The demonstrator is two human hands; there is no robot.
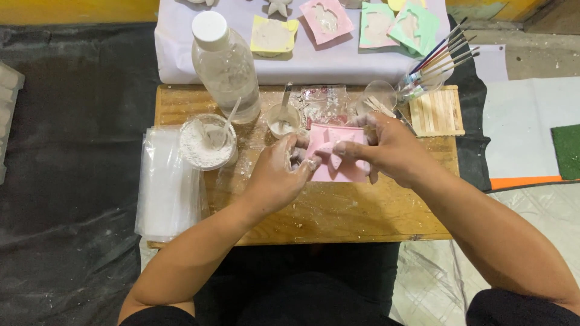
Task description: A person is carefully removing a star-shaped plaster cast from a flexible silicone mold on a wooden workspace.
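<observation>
Both hands together on a pink mould [345, 158] at mid-board, held just above the wooden board [338, 211]. Left hand [279, 172] grips its left edge w/ fingers curled, right hand [386, 148] clamps top & right side, thumb pressing the pink face. Mould's cavity contents hidden by fingers.

Behind hands: small cup [283, 119] w/ white paste & a stick standing in it. Left of that, round tub [207, 142] approx. half full of white powder, spoon resting inside. Just behind tub, clear plastic bottle [225, 63], white cap, holds clear liquid. Glass jar [379, 96] lying on its side behind right hand, wooden sticks in it. Far right, brushes [444, 54] in a clear holder. Beyond, on white cloth [175, 60], more moulds [326, 19], pink, yellow, green, w/ white fill.
</observation>
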